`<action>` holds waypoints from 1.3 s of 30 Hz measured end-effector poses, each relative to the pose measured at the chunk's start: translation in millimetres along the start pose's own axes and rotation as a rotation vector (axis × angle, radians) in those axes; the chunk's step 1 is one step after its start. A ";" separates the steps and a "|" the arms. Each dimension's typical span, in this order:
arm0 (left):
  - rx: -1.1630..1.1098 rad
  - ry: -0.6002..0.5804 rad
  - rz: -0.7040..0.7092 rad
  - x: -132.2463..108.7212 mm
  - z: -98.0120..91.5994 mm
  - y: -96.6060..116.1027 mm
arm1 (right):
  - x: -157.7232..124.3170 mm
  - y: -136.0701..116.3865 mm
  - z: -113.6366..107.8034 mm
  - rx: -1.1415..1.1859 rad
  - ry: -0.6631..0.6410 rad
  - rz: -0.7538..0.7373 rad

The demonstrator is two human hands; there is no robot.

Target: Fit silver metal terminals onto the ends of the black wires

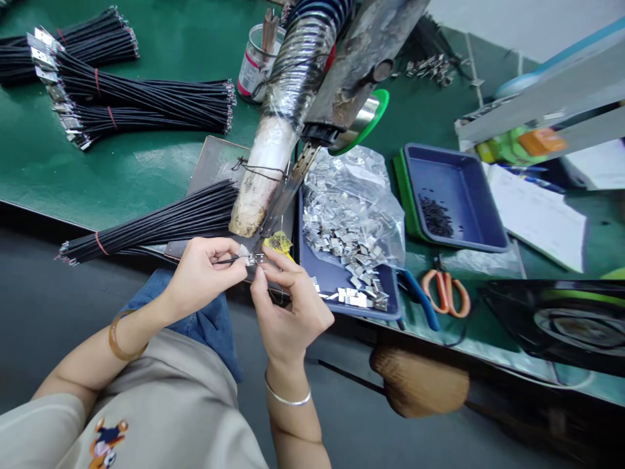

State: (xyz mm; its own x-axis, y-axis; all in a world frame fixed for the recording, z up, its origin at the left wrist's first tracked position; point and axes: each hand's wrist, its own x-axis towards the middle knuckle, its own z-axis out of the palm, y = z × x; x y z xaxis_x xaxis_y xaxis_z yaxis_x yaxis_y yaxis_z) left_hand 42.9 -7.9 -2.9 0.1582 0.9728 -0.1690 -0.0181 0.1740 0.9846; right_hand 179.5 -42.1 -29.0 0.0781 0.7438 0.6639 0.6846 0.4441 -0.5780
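well, far left on the green bench (73,176) lie tied bundles of black wires (146,98), and a nearer bundle (156,225) points toward the hands. the left hand (202,273) has thumb and forefinger pinched together on a single thin wire (228,260). the wire's end meets a small metal clip (251,259) at the bench edge, just under the tip of a taped machine arm (273,150). the right hand (288,309) sits below, fingertips closed on that clip, with a yellow scrap (278,243) just behind. further right are a bag of loose clips (351,208), a blue tray (463,176) and orange-handled cutters (446,290). the risk, as i judge it: the clip is tiny and held only by fingertips, so a slight twist could let the wire slide out or send the clip off the edge. the fingers are also very near the machine tip
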 end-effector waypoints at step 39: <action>0.275 -0.001 0.125 -3.8 -4.2 3.6 | 1.3 -1.6 0.2 -0.038 0.022 -0.064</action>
State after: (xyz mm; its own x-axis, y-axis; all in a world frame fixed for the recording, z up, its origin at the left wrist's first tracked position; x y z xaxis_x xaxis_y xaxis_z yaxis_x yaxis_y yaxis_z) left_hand 38.1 -10.3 1.1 0.1723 0.9840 -0.0457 0.2302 0.0049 0.9731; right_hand 178.3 -41.7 -27.4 0.0494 0.7030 0.7095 0.7156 0.4707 -0.5161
